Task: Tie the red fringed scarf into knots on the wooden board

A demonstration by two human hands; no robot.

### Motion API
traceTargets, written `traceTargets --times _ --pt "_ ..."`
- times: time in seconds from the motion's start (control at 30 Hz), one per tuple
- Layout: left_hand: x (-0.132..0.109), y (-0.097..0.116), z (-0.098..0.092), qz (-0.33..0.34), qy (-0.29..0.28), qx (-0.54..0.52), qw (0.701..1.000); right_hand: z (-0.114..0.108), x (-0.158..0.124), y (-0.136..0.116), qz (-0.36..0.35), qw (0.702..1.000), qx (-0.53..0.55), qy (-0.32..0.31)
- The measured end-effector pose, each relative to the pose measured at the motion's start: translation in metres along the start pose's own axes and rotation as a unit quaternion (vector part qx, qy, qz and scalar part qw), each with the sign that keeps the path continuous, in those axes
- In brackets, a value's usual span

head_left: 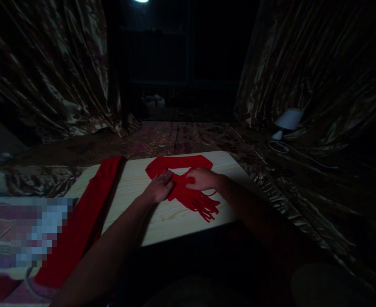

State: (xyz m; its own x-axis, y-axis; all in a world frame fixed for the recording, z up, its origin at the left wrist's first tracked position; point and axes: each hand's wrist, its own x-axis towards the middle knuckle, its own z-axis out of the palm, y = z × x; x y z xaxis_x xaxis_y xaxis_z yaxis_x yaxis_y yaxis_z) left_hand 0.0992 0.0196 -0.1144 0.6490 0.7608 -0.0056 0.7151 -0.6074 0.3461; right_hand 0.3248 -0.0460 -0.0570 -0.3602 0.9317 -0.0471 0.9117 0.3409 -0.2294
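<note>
Hands close together on a red scarf [188,194], part gathered, fringe still loose.

Left hand [159,186] lies flat, palm down, on the scarf's middle. The right hand [201,178] rests just beside it with fingers bent onto the cloth; whether it pinches a fold I cannot tell. On the near side of both, the fringe [208,208] spills untidily over the pale wooden board [136,183]. On the far side, the scarf doubles back in a flattened band, so the folding looks begun but not finished. Left of it, a long red strip [91,213] runs off the board's near-left edge, unfolded; whether it joins the scarf is unclear. Farther right stands a small white lamp [288,121], with shiny curtains [47,76] behind.
</note>
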Motion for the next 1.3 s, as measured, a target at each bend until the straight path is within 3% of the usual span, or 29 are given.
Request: traceTargets --times 0.13,0.4,0.57,0.73,0.87,0.97,1.07,1.1,1.2,1.3 --pt "-0.002 0.000 0.000 0.006 0.002 -0.004 1.000 0.002 -0.001 0.003 -0.008 0.998 -0.066 0.008" --pt "-0.002 0.000 0.007 0.003 0.030 0.011 0.999 0.004 -0.003 0.011 0.020 0.997 -0.074 -0.002" --pt "-0.004 0.000 0.010 0.011 0.040 0.048 0.998 0.006 -0.007 0.022 0.059 0.998 -0.013 0.032" --pt "-0.004 -0.001 0.011 0.015 0.037 0.059 0.997 -0.004 -0.018 0.047 0.143 0.985 0.086 -0.042" --pt "-0.003 -0.002 0.012 0.018 0.034 0.064 0.997 -0.012 -0.022 0.059 0.150 0.977 0.147 -0.034" --pt "-0.003 -0.004 0.013 0.020 0.039 0.065 0.997 -0.013 -0.027 0.043 0.166 0.984 0.039 0.053" --pt "-0.003 -0.004 0.014 0.023 0.041 0.066 0.997 -0.008 -0.041 0.005 0.084 0.982 -0.063 0.156" --pt "-0.003 -0.005 0.014 0.025 0.043 0.067 0.997 -0.005 -0.047 -0.011 0.052 0.984 -0.060 0.157" --pt "-0.002 -0.006 0.016 0.026 0.053 0.068 0.996 0.007 -0.063 -0.053 -0.045 0.995 -0.075 0.052" --pt "-0.001 -0.008 0.017 0.027 0.055 0.067 0.996 0.021 -0.066 -0.074 -0.034 0.988 -0.150 0.029"
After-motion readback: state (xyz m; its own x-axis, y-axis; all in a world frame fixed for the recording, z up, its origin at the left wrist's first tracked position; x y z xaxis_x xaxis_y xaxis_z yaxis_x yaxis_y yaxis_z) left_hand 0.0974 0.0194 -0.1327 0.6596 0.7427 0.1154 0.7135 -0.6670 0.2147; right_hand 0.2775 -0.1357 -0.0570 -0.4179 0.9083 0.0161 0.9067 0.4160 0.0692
